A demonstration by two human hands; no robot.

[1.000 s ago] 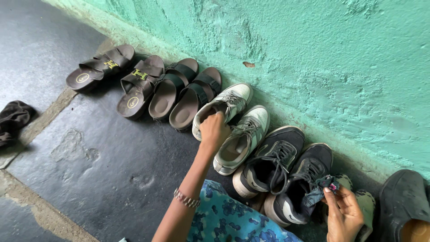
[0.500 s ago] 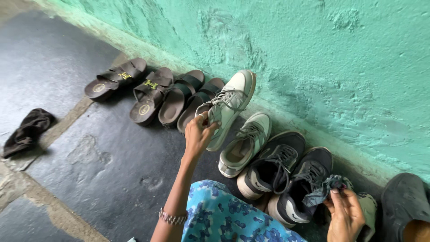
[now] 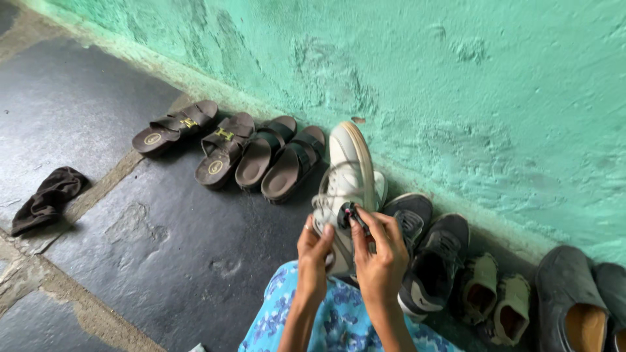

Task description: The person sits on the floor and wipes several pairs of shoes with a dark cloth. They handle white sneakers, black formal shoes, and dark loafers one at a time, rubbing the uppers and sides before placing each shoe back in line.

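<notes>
- The left hand (image 3: 314, 251) grips the heel end of a white sneaker (image 3: 349, 171), fingers closed around it, holding it up off the floor.
- The right hand (image 3: 380, 251) pinches a small dark cloth (image 3: 346, 215) between thumb and fingers, pressing it against the sneaker's side near the laces.
- The white sneaker stands nearly upright in the air, toe pointing up toward the green wall (image 3: 456, 85). It is off-white and scuffed, with a tan rubber edge along the sole and loose white laces hanging down.
- It is held above a row of footwear lined along the wall's base, just over a second white sneaker (image 3: 379, 186) that is mostly hidden behind it.
- To the right sit two black sneakers (image 3: 430, 261), then small pale shoes (image 3: 495, 303) and dark shoes (image 3: 574, 300).
- To the left lie four brown sandals (image 3: 228, 146) on the dark stone floor (image 3: 150, 228).
- A crumpled dark rag (image 3: 47, 199) lies well apart at far left.
- Blue patterned clothing (image 3: 339, 326) shows at the bottom edge.
</notes>
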